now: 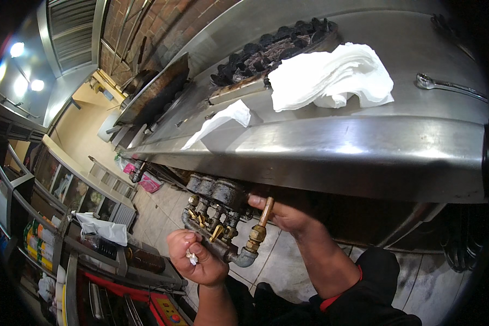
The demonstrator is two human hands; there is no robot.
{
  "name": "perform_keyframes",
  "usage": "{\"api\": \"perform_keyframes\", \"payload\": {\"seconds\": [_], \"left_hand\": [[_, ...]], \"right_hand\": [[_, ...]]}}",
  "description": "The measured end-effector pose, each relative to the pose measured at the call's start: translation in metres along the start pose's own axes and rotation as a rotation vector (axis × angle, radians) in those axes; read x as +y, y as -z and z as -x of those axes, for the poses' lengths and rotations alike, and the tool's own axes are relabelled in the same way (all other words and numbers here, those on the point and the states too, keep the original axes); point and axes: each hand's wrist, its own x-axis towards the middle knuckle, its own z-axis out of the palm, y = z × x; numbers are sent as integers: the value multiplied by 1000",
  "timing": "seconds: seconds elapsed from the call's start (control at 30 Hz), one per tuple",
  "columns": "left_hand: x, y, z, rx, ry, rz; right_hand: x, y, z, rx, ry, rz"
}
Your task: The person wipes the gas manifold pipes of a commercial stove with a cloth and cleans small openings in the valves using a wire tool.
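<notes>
A grimy gas valve assembly sits below the steel counter's front edge, with brass levers, elbow fittings and a blackened round casting at its top. A bare copper pipe rises from the brass nut on its right side. Behind that pipe, my right hand reaches in and holds the casting's right side; one digit lies along it and the others are hidden. My left hand is closed at the assembly's near left, pinching a small crumpled wad of white tissue.
On the steel counter lie a stack of white paper towels, a loose towel piece and a wrench. A charred burner ring is set behind them. Shelving and a red appliance stand at left.
</notes>
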Motion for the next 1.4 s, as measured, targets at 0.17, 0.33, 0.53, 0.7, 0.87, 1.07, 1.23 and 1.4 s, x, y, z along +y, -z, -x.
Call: {"api": "perform_keyframes", "payload": {"seconds": [0.17, 0.33, 0.53, 0.7, 0.87, 1.07, 1.23, 1.4], "left_hand": [[1, 2, 0, -47, 13, 24], [1, 1, 3, -26, 27, 48], [0, 0, 3, -3, 22, 27], [1, -1, 2, -2, 10, 25], [0, -1, 0, 5, 5, 29], [-8, 5, 7, 66, 1, 75], [-27, 26, 16, 138, 398, 446], [-51, 46, 37, 187, 1041, 791]], "right_hand": [[2, -2, 1, 28, 144, -120], [0, -2, 3, 13, 127, -83], [9, 6, 2, 72, 89, 77], [9, 23, -2, 164, 163, -88], [6, 18, 7, 16, 333, 44], [19, 42, -7, 277, 521, 488], [46, 80, -17, 502, 552, 798], [108, 51, -21, -220, 441, -191]]}}
